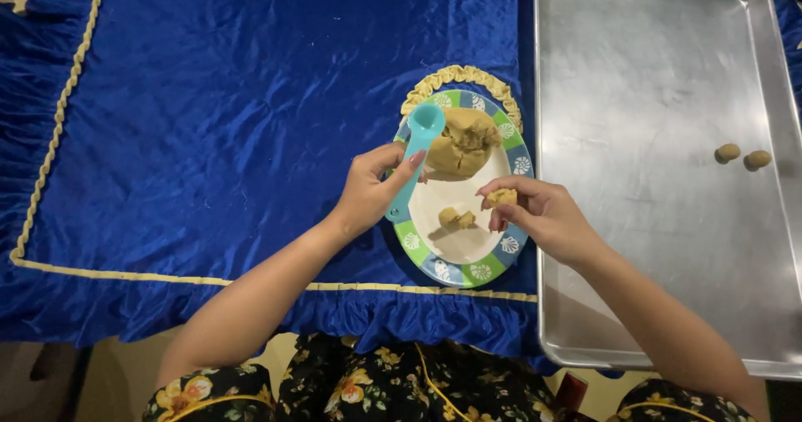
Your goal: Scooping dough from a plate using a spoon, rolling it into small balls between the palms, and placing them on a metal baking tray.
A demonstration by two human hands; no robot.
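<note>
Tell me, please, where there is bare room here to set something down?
Most of the metal tray is bare; only two dough balls sit near its right rim. The blue cloth left of the plate is open. The plate is crowded: dough lump, crumbs, both hands.

We get even, fairly bright indoor light from above, and the picture is sharp at the centre. The blue cloth [234, 121] shimmers with soft pale streaks across its folds. The metal tray [652, 79] throws back a dull, hazy glare. We see short soft shadows under the hands on the plate [455, 259]. Straight edges bow outward near the corners, and the bottom falls dim.
</note>
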